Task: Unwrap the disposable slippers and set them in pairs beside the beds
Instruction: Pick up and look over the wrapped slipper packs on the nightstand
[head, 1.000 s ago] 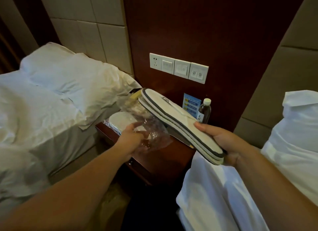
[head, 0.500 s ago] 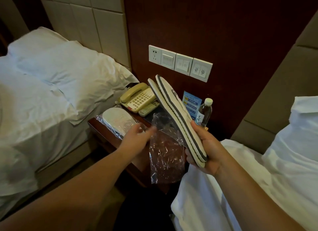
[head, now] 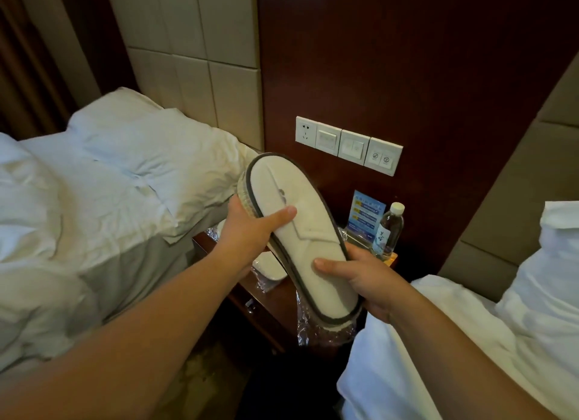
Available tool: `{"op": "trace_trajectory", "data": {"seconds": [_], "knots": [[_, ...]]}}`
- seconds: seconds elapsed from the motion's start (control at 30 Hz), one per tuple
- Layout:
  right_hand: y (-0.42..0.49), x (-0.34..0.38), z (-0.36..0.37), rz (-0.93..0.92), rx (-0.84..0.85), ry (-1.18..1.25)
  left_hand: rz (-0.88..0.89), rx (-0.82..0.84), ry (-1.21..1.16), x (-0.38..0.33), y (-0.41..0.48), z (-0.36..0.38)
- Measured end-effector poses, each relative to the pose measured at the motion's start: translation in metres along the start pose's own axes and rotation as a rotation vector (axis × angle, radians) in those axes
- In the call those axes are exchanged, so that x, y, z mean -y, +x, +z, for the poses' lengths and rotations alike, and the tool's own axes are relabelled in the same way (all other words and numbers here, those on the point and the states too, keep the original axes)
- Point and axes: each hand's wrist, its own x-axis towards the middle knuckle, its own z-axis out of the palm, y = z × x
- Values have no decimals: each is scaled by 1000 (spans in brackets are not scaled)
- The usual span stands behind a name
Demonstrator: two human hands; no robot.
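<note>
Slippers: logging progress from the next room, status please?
Left hand and right hand both grip the unwrapped slippers, stacked. Empty wrapper hangs off the nightstand. Second wrapped pair waits there. Nothing blocking.

Cream slippers with grey edging, white bedding, possibly blue card.

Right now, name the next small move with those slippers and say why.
Probably peel the two slippers apart: both the left hand and right hand grip them stacked flat as one, out of the empty wrapper hanging off the nightstand. A wrapped pair waits there.
</note>
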Motion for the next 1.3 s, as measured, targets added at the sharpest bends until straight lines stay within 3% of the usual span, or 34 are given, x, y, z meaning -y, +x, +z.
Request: {"op": "trace_trajectory", "data": {"seconds": [0.37,0.47,0.6,0.77,0.9,1.0,1.13,1.3], "knots": [[-18,19,45,-62,-217,-90,378,-114,281,-33,-43,-16],[-25,23,54,-100,-253,-143,395,-115,252,-42,-49,-22],[-35,26,65,-298,-281,-200,382,-100,243,-50,-53,-28],[-33,29,73,-454,-431,-264,297,-45,211,-49,-53,-29],[-26,31,75,-321,-469,-178,198,-5,105,-40,-47,-35],[-17,26,73,-168,-361,-86,146,-8,57,-28,-39,-40],[0,9,69,-140,-229,-167,-1,55,49,-11,-24,-46],[39,-22,33,-34,-461,-58,-300,170,142,13,-8,-70]]}}
